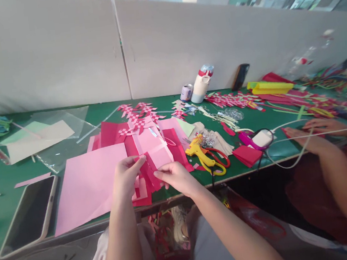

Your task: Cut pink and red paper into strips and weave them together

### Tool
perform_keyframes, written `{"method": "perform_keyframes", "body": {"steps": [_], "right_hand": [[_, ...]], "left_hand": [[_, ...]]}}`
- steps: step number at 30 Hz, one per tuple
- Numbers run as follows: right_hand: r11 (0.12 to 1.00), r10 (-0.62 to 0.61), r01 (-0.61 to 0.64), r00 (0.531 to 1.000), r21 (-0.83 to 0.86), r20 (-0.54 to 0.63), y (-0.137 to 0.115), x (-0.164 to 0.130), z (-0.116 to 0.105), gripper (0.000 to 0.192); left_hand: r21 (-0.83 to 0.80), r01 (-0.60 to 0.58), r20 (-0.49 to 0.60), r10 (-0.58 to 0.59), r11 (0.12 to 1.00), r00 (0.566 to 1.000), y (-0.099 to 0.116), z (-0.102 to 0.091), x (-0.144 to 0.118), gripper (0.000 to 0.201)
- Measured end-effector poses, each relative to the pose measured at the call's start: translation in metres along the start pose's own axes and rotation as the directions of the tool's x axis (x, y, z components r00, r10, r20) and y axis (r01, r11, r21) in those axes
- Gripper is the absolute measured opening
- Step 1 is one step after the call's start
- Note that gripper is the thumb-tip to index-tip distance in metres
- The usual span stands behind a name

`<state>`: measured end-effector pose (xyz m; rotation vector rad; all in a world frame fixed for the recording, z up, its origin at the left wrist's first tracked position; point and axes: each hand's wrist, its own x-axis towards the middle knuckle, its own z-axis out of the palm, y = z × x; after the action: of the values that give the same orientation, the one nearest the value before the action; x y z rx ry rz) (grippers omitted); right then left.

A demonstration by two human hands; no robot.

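**Red paper piece (149,171) being pinched by both hands**

In the head view, the red paper piece is being held over overlapping pink and red sheets near the front edge of the bench (104,112); whether it is touching them cannot be told. Its long axis is being slanted from eleven o'clock to five.

The upper end is being pinched between thumb and finger by the grip of the left hand (126,172), from which the piece is lying toward four o'clock. The right-hand edge is being pinched, lower down, by the grip of the right hand (178,179), from which it is lying toward ten. Neither hand is being favoured as nearer, since both are touching it.

From the piece, a large pink sheet (88,184) is being seen at nine o'clock, and yellow-handled scissors (200,151) at about three.
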<state>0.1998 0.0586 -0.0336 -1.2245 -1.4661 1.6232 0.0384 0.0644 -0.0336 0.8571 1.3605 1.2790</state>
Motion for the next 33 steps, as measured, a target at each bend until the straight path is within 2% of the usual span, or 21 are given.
{"method": "perform_keyframes", "body": {"steps": [12, 16, 19, 21, 24, 27, 31, 33], "right_hand": [[1.0, 0.015, -0.015, 0.999, -0.009, 0.03, 0.002, -0.004, 0.001, 0.042], [0.997, 0.033, -0.029, 0.998, -0.067, 0.056, 0.006, -0.002, -0.008, 0.046], [0.997, 0.004, -0.003, 1.0, -0.071, 0.017, 0.009, 0.002, -0.017, 0.051], [1.0, -0.008, 0.008, 1.0, 0.0, 0.009, 0.007, 0.003, -0.019, 0.05], [0.975, -0.019, 0.017, 1.0, 0.221, 0.004, 0.002, 0.004, -0.012, 0.048], [0.912, -0.015, 0.038, 0.998, 0.409, -0.059, 0.002, 0.005, -0.002, 0.042], [0.875, 0.014, 0.097, 0.974, 0.474, -0.225, 0.006, 0.009, 0.005, 0.037], [0.876, 0.022, 0.111, 0.963, 0.47, -0.269, 0.007, 0.011, 0.006, 0.036]], "left_hand": [[0.012, 0.001, 0.041, -0.001, 1.0, 0.999, -0.001, 0.0, 0.0, 0.037], [0.002, -0.005, 0.055, 0.005, 1.0, 0.999, 0.0, 0.001, -0.001, 0.035], [-0.05, 0.042, 0.073, -0.039, 0.998, 0.997, 0.004, 0.002, -0.004, 0.036], [-0.103, 0.081, 0.118, -0.069, 0.991, 0.991, 0.007, 0.004, -0.007, 0.036], [-0.143, 0.124, 0.204, -0.094, 0.982, 0.975, 0.01, 0.007, -0.011, 0.034], [-0.106, 0.091, 0.233, -0.065, 0.99, 0.97, 0.009, 0.01, -0.013, 0.033], [-0.011, 0.027, 0.238, -0.024, 1.0, 0.971, 0.004, 0.011, -0.014, 0.033], [0.001, 0.012, 0.22, -0.012, 1.0, 0.975, 0.002, 0.011, -0.015, 0.032]]}}
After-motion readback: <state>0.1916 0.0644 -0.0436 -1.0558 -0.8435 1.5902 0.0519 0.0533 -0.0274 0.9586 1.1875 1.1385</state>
